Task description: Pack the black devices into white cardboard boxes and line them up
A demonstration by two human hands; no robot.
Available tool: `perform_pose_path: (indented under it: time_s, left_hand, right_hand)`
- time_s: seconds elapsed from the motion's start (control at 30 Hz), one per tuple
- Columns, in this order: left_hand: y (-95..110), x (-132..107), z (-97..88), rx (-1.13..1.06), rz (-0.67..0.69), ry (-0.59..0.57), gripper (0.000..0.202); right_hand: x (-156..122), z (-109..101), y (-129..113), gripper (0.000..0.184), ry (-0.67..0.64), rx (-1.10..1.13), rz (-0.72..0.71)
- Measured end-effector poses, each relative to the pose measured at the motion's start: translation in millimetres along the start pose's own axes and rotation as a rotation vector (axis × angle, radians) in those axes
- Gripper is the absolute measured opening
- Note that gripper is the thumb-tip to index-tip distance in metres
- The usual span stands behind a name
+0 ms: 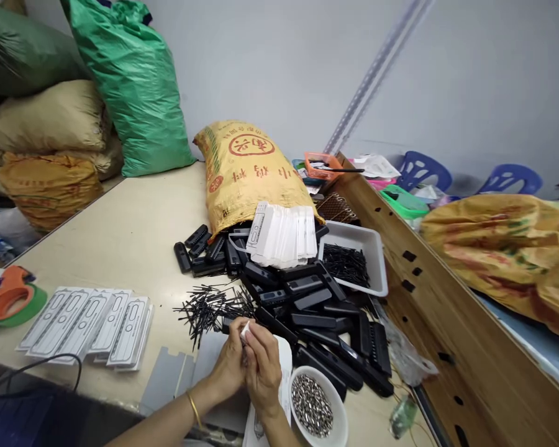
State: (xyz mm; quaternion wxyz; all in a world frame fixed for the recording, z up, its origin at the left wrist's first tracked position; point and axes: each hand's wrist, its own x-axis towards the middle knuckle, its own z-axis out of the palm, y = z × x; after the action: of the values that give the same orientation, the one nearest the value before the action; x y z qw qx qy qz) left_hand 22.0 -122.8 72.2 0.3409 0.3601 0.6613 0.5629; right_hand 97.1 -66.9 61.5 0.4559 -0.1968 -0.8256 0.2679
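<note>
My left hand, with a gold bangle at the wrist, and my right hand are closed together at the table's front. Between their fingertips shows the tip of a white paper piece; the rest is hidden by my fingers. Under and beside my hands lie white sheets or packs. Just beyond is a loose pile of thin black sticks. To the right spreads a heap of black plastic cases. By my right forearm stands a white bowl of small shiny metal pieces.
Printed white packs lie in rows at left near a tape dispenser. More packs lean against a yellow sack. A grey tray holds black sticks. A wooden board borders the right side. A green sack stands behind.
</note>
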Motion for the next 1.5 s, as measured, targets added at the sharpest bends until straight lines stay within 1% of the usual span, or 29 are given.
perform_pose_path:
  time_s: [0.07, 0.1, 0.13, 0.17, 0.23, 0.3, 0.37, 0.4, 0.43, 0.5, 0.53, 0.6, 0.67, 0.73, 0.8, 0.87, 0.9, 0.97, 1.0, 1.07, 1.1, 1.13, 1.17, 1.2, 1.23, 1.27, 1.33, 1.4, 1.5]
  left_hand:
    - [4.0, 4.5, -4.0, 0.066, 0.078, -0.065, 0.044]
    - [7.0, 6.1, -10.7, 0.137, 0.103, -0.079, 0.043]
    - [10.4, 6.5, -21.8, 0.238, 0.101, -0.070, 0.042]
    - [13.7, 5.3, -37.8, 0.365, 0.078, -0.040, 0.041]
    - [16.7, -1.9, -83.8, 0.621, -0.063, 0.082, 0.041]
    - [11.5, -13.1, -139.8, 0.833, -0.226, 0.210, 0.050]
    - [-1.7, -23.7, -190.7, 1.056, -0.355, 0.322, 0.060]
    - [-10.1, -27.5, -210.3, 1.164, -0.410, 0.391, 0.063]
    - [-18.6, -30.0, -225.1, 1.239, -0.433, 0.495, 0.062]
    - [-33.6, -31.0, -242.4, 1.281, -0.474, 0.654, 0.064]
    - [-39.2, -30.1, -246.9, 1.254, -0.498, 0.697, 0.066]
    - [-46.3, -27.3, -253.4, 1.177, -0.558, 0.686, 0.074]
    - [-49.4, -25.5, -261.5, 1.143, -0.590, 0.627, 0.079]
    - [-50.7, -24.7, -271.7, 1.154, -0.587, 0.580, 0.081]
    - [-50.1, -21.6, -278.6, 1.181, -0.566, 0.573, 0.078]
    - [-46.0, -12.1, -274.6, 1.232, -0.499, 0.596, 0.071]
    - [-42.1, -4.2, -266.6, 1.249, -0.429, 0.594, 0.068]
    - [-30.5, 16.7, -237.1, 1.202, -0.250, 0.529, 0.066]
    - [-23.7, 28.3, -216.1, 1.114, -0.165, 0.437, 0.067]
    - [-11.1, 48.7, -165.8, 0.881, -0.114, 0.270, 0.057]
    - [-6.7, 55.6, -139.1, 0.794, -0.081, 0.103, 0.049]
    - [-4.4, 59.6, -113.4, 0.757, -0.022, -0.076, 0.041]
    - [-4.3, 60.9, -90.1, 0.781, 0.049, -0.235, 0.034]
    - [-6.2, 60.2, -70.4, 0.829, 0.091, -0.334, 0.030]
    - [-9.8, 58.3, -55.1, 0.861, 0.103, -0.369, 0.029]
    - [-14.5, 56.0, -44.2, 0.899, 0.104, -0.376, 0.030]
    - [-24.4, 53.2, -33.8, 0.934, 0.084, -0.341, 0.033]
    - [-32.2, 53.9, -33.0, 0.945, 0.084, -0.332, 0.036]
    - [-36.4, 58.3, -36.8, 0.927, 0.103, -0.359, 0.038]
  right_hand:
    - [-3.4, -1.1, 0.0, 0.033, -0.038, -0.021, 0.022]
    - [-3.6, -3.4, -0.5, 0.034, -0.067, -0.024, 0.066]
    - [-2.6, -7.0, -1.2, 0.035, -0.095, -0.023, 0.121]
    - [-0.6, -11.9, -1.7, 0.036, -0.110, -0.019, 0.180]
    - [5.5, -24.8, -1.9, 0.035, -0.080, -0.019, 0.292]
    - [12.5, -39.5, 0.3, 0.032, -0.032, -0.047, 0.367]
    - [17.4, -53.5, 5.5, 0.029, -0.028, -0.087, 0.423]
    - [18.4, -60.0, 9.4, 0.028, -0.043, -0.108, 0.446]
    - [18.0, -66.1, 14.0, 0.028, -0.064, -0.130, 0.467]
    - [13.8, -77.4, 24.9, 0.028, -0.099, -0.180, 0.500]
    - [10.3, -82.7, 30.8, 0.028, -0.108, -0.207, 0.510]
    - [2.6, -92.0, 42.1, 0.029, -0.111, -0.258, 0.529]
    - [-3.5, -99.3, 50.4, 0.030, -0.108, -0.293, 0.546]
    - [-6.9, -105.5, 54.9, 0.031, -0.116, -0.314, 0.559]
    - [-9.2, -112.6, 56.3, 0.032, -0.129, -0.333, 0.564]
    - [-13.9, -122.0, 56.7, 0.031, -0.155, -0.371, 0.589]
    - [-18.1, -127.2, 56.9, 0.030, -0.182, -0.401, 0.614]
    - [-30.1, -135.8, 57.5, 0.028, -0.275, -0.456, 0.671]
    - [-37.4, -138.2, 57.8, 0.025, -0.331, -0.475, 0.687]
    - [-52.3, -137.7, 58.1, 0.018, -0.419, -0.501, 0.658]
    - [-58.9, -135.3, 58.1, 0.015, -0.438, -0.514, 0.623]
    - [-64.5, -132.0, 58.0, 0.014, -0.444, -0.528, 0.587]
    - [-69.0, -128.5, 58.0, 0.014, -0.440, -0.539, 0.558]
    - [-72.1, -125.5, 58.1, 0.015, -0.429, -0.545, 0.543]
    - [-74.1, -123.2, 58.3, 0.016, -0.413, -0.541, 0.542]
    - [-74.8, -121.8, 58.5, 0.017, -0.388, -0.530, 0.550]
    - [-73.2, -121.0, 59.0, 0.018, -0.314, -0.472, 0.585]
    - [-67.4, -120.7, 58.8, 0.016, -0.214, -0.338, 0.666]
    - [-53.3, -116.2, 55.6, 0.017, -0.045, 0.043, 0.871]
